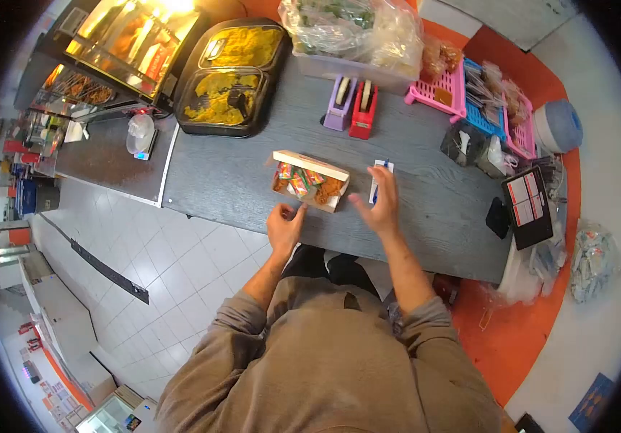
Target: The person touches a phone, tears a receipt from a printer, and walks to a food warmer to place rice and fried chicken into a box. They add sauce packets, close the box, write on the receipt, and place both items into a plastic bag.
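An open cardboard food box [312, 163] lies on the grey counter in front of me, its lid raised at the back. Inside are browned fried food pieces [330, 189], several red, green and white sachets [297, 182] and what looks like a small clear tub. At the box's front edge, my left hand [285, 227] has curled fingers, with the thumb side on the cardboard. My right hand [382, 202] is just right of the box, apart from it, fingers spread and holding nothing. Partly behind that hand lies a white slip with a blue pen [375, 191].
Two tape dispensers, purple [339, 105] and red [363, 110], stand behind the box. Black trays of yellow food [216, 128] and a lit display warmer [130, 50] are at left. Pink baskets [436, 97], a bag-filled tub [353, 68] and a tablet [527, 206] line the back and right.
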Demonstrator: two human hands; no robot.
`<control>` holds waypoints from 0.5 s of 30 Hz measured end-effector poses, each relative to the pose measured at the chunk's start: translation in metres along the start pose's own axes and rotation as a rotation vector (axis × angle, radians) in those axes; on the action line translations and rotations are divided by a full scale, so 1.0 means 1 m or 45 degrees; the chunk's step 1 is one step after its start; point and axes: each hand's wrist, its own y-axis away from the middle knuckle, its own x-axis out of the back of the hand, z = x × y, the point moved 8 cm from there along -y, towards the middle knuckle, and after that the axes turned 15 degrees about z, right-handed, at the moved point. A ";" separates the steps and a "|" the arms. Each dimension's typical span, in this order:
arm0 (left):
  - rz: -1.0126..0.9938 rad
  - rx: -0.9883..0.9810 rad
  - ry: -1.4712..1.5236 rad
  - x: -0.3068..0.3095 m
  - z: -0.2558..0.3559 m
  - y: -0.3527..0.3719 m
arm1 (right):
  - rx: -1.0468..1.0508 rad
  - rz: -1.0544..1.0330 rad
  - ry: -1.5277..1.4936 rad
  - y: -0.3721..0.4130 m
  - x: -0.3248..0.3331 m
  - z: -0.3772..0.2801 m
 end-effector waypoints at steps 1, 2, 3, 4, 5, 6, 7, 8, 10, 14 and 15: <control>-0.105 0.116 -0.156 -0.005 -0.011 -0.006 | 0.014 -0.009 -0.002 0.005 -0.011 -0.014; -0.092 0.036 -0.221 -0.010 -0.006 -0.011 | -0.062 0.096 -0.027 0.010 -0.016 -0.021; -0.083 0.044 -0.212 -0.014 -0.005 -0.013 | -0.141 0.202 -0.052 0.016 -0.020 -0.025; -0.095 0.115 -0.279 -0.015 0.002 -0.015 | -0.094 0.377 -0.013 0.020 -0.020 -0.032; -0.109 0.187 -0.346 -0.014 0.004 -0.016 | -0.081 0.368 -0.016 0.028 -0.023 -0.032; -0.100 0.211 -0.291 -0.016 0.001 -0.018 | -0.054 0.224 -0.003 0.038 -0.032 -0.033; -0.092 0.217 -0.282 -0.018 -0.007 -0.020 | -0.025 0.082 0.011 0.046 -0.041 -0.035; -0.060 0.163 -0.234 -0.021 -0.013 -0.020 | -0.014 0.076 0.011 0.052 -0.043 -0.039; -0.027 0.116 -0.181 -0.026 -0.027 -0.015 | 0.076 -0.377 0.045 0.074 -0.075 -0.053; -0.151 0.165 0.338 -0.038 -0.044 -0.007 | -0.008 -0.393 0.280 0.071 -0.099 -0.062; -0.224 0.212 0.391 -0.042 -0.049 -0.005 | -0.007 -0.397 0.280 0.070 -0.105 -0.059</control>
